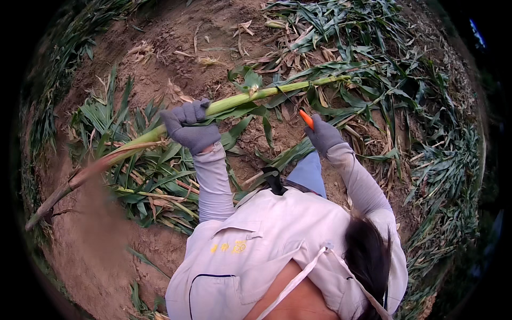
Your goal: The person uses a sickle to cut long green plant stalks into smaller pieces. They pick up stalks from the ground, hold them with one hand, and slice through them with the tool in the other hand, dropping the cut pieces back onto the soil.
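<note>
My left hand (192,127), in a grey glove, is wrapped around a thick maize stalk (234,102). The stalk slants across the view, its brownish end low at the left and its pale green end at the upper right. A few green leaves hang from it just beyond my fist. My gloved right hand (325,134) grips an orange tool handle (307,119), below the stalk's green end and apart from it. What kind of tool it is cannot be made out. Under the stalk, cut maize plants (154,184) lie in a leafy heap.
Brown bare soil (168,28) shows ahead, strewn with dry husks (244,29). More felled maize (344,28) lies at the upper right and along the right side. Leafy plants (44,108) line the far left. My blue trouser leg (308,174) stands near maize leaves.
</note>
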A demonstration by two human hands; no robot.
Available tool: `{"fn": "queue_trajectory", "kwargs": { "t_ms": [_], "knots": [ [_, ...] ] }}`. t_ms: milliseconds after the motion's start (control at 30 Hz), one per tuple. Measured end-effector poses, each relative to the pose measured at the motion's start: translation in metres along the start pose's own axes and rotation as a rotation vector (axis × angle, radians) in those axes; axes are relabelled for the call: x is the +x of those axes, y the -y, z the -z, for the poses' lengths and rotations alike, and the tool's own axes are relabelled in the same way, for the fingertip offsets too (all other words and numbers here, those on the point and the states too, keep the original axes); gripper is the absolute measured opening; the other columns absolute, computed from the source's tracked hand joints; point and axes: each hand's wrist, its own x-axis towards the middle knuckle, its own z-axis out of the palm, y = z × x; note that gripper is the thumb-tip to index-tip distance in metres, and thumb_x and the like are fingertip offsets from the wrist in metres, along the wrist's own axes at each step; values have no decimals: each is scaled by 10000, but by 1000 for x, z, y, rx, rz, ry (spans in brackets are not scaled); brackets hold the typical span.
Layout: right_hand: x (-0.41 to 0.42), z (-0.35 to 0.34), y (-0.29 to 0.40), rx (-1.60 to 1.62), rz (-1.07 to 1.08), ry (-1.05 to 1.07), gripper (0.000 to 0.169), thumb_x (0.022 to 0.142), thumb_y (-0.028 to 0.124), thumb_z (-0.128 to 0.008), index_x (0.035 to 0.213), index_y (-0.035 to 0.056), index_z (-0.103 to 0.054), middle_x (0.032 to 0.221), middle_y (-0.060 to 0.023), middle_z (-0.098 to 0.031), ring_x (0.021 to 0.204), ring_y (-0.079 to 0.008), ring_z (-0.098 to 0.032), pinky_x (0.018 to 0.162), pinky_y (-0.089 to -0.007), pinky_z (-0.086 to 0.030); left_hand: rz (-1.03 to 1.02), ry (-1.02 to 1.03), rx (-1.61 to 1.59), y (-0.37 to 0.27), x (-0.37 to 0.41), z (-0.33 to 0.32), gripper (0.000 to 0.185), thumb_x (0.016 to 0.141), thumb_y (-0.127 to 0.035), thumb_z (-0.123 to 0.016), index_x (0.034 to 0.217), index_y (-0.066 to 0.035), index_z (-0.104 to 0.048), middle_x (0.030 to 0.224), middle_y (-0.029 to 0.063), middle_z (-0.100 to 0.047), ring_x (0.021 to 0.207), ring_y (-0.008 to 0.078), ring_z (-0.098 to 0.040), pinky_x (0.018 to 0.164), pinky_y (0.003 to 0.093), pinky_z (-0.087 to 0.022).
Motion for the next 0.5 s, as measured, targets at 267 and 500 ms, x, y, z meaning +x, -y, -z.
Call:
{"fn": "queue_trajectory", "kwargs": {
  "t_ms": [267,500],
  "knots": [
    [-18,39,0,493,-165,116,365,859,325,-550,987,-5,-458,736,-139,-544,635,-219,-534,553,-341,-429,153,755,20,49,-3,-65,411,859,-327,-522,528,-151,-354,463,-29,-344,429,144,-353,499,321,-392],
    [-82,13,-12,547,-333,-97,372,852,340,-555,1003,20,-438,802,-226,-580,745,-360,-586,649,-404,-446,244,963,40,71,17,-91,379,825,-291,-541,527,-150,-355,426,-41,-355,344,132,-361,404,295,-396]
  ]
}}
